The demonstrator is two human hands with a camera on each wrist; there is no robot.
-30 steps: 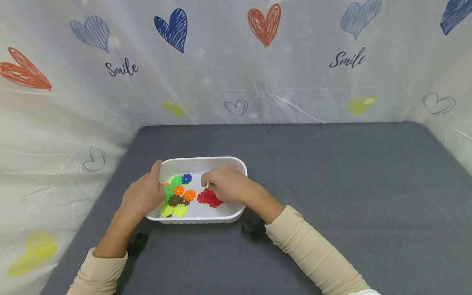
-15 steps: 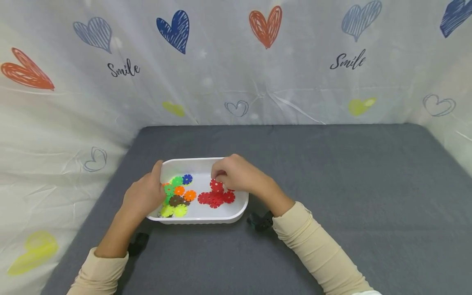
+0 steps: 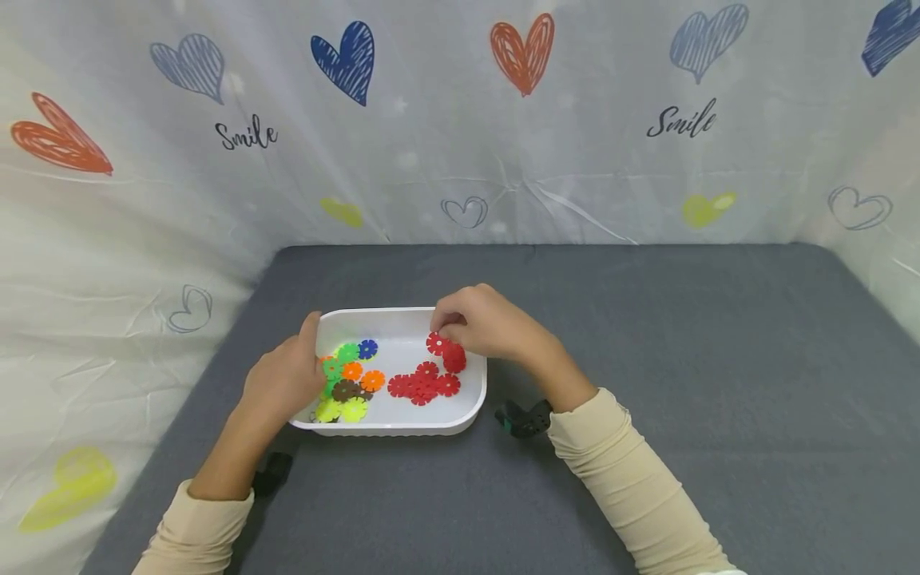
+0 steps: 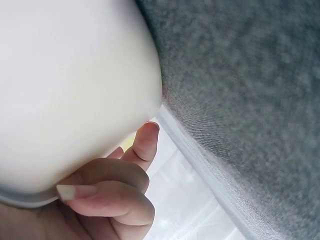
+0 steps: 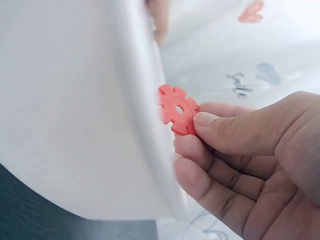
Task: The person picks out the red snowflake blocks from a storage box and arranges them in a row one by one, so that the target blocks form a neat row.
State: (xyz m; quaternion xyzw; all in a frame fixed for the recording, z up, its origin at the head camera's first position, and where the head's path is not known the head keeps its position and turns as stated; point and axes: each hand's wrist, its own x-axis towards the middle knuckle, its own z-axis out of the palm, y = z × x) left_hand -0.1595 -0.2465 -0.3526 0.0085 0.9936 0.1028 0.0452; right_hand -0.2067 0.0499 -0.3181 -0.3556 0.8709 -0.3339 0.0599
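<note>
My left hand (image 3: 283,383) grips the left end of a white plastic tray (image 3: 388,429); in the left wrist view its fingers (image 4: 115,200) lie curled against the tray's outer wall. Over the tray's far right corner, my right hand (image 3: 489,321) pinches a red notched disc (image 5: 187,114) between thumb and fingers. The disc has a hole in its middle and stands tilted by the rim. Another red disc (image 3: 454,358) sits just below that hand. A cluster of red discs (image 3: 424,385) lies flat in the tray's right half.
In the tray's left part lie several discs: green (image 3: 348,352), blue (image 3: 367,349), orange (image 3: 372,381), brown (image 3: 345,390) and yellow (image 3: 354,410). A grey cloth (image 3: 647,359) covers the table. Behind it hangs a white curtain (image 3: 589,160) printed with hearts.
My right hand has moved right and away, from over the red discs to the tray's far right corner, where it holds one red disc. The red cluster is uncovered. My left hand stays put.
</note>
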